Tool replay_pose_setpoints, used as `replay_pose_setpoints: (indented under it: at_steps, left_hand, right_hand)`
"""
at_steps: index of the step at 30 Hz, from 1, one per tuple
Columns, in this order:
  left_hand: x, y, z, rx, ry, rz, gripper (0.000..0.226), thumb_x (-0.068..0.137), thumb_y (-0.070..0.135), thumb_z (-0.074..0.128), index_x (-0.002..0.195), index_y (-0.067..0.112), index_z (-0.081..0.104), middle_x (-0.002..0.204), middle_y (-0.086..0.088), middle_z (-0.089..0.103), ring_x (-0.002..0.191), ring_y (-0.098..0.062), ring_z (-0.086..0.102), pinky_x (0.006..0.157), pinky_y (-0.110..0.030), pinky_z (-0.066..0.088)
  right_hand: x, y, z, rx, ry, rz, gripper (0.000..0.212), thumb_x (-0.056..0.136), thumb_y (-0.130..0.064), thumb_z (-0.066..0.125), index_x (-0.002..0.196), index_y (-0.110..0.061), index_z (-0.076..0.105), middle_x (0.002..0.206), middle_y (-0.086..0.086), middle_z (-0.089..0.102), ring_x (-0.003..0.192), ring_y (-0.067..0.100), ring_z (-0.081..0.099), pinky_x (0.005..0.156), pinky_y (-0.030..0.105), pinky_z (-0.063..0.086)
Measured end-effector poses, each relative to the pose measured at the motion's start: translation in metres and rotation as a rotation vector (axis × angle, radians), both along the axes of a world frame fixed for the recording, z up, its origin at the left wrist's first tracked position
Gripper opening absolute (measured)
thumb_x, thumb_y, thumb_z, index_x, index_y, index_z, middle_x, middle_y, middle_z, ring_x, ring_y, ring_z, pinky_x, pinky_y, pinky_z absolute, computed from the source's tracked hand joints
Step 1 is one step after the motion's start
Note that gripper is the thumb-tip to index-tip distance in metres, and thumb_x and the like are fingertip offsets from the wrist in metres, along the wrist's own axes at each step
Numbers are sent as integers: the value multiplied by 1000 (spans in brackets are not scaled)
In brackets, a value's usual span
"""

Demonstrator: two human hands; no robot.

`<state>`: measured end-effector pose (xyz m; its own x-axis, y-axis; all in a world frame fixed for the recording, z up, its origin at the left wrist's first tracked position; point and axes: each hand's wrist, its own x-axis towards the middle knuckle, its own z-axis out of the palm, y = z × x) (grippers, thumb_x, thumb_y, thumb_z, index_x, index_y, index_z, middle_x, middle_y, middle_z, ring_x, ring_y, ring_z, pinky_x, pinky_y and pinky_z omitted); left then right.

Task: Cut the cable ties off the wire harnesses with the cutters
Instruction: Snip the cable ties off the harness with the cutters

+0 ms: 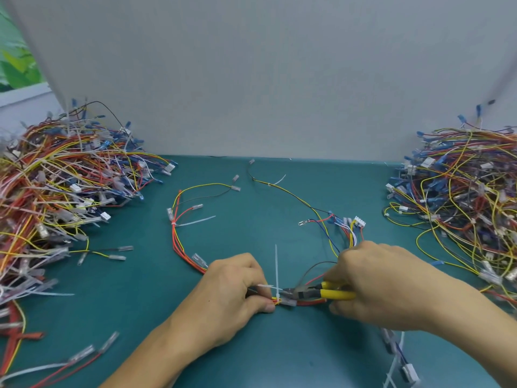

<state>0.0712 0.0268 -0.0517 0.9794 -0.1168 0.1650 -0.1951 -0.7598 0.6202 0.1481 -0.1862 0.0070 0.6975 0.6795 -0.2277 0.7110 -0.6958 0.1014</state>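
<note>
A wire harness [179, 247] of red, yellow and orange wires loops across the middle of the green mat. My left hand [235, 289] pinches its bundle just left of a white cable tie [276, 271], whose tail sticks straight up. My right hand [375, 284] grips the yellow-handled cutters [333, 294]. Their dark jaws point left and sit right beside the tie's head, against a clear terminal sleeve. Another white cable tie [195, 221] wraps the harness farther back on the left.
A big heap of harnesses with ties [56, 191] fills the left side. Another heap [461, 197] fills the right. A grey wall [265, 79] stands behind the mat. Loose wires lie at the front left [84, 357] and front right [402, 362].
</note>
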Motion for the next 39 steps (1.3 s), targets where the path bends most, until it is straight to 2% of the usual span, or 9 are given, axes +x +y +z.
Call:
replay_pose_setpoints:
  at_steps: [12,16,18,20,23,26,31,39]
  left_hand:
    - [2,0,-1,21,5,4,9,75,25,80,73,22,72,79,15,55,76,-2,54,65,-6,35]
    - [4,0,0,1,39,33,24,70,29,84,65,35,61,78,16,55,77,2,55,65,-6,37]
    - [6,1,0,-19,49,60,27,67,33,85,68,38,58,80,18,56,75,6,52,64,-6,36]
    - [7,0,0,-57,45,87,19,69,35,82,74,36,64,82,18,58,71,7,51,63,-8,35]
    - [9,-3,0,-130,-1,94,7,79,25,76,77,30,71,80,16,62,71,5,55,66,-9,37]
    - [10,-5,-2,-169,-13,95,11,82,17,72,73,23,73,75,18,62,76,2,59,70,-12,40]
    - [11,-3,-5,-193,-3,102,11,83,17,72,73,23,73,77,18,63,77,0,61,72,-15,43]
    - [12,-2,-4,-183,-2,102,9,82,19,72,74,23,73,76,14,64,76,-2,60,72,-19,45]
  right_hand:
    - [3,1,-4,18,41,42,20,84,-48,49,80,-28,49,83,-1,52,78,27,53,63,31,42]
    - [2,-3,-7,30,9,91,17,88,-43,46,81,-28,47,84,-4,49,75,23,48,61,30,39]
    - [1,-4,-9,37,-10,104,16,89,-42,45,82,-28,46,83,-5,44,73,22,44,60,29,36]
    - [1,-4,-12,40,-34,112,15,90,-42,45,85,-28,48,83,-6,43,74,23,45,61,29,35]
    - [1,-4,-14,36,-67,123,17,90,-41,43,91,-27,53,85,-6,44,76,24,45,61,29,34]
    - [1,-3,-14,21,-94,134,18,90,-39,42,95,-26,53,84,-6,39,76,25,45,60,30,31]
    - [0,-2,-14,20,-75,139,17,90,-38,42,93,-25,53,84,-6,38,84,25,54,60,29,31]
    - [-2,3,-16,-14,-95,135,14,92,-32,41,92,-22,52,86,-3,44,77,27,47,61,30,34]
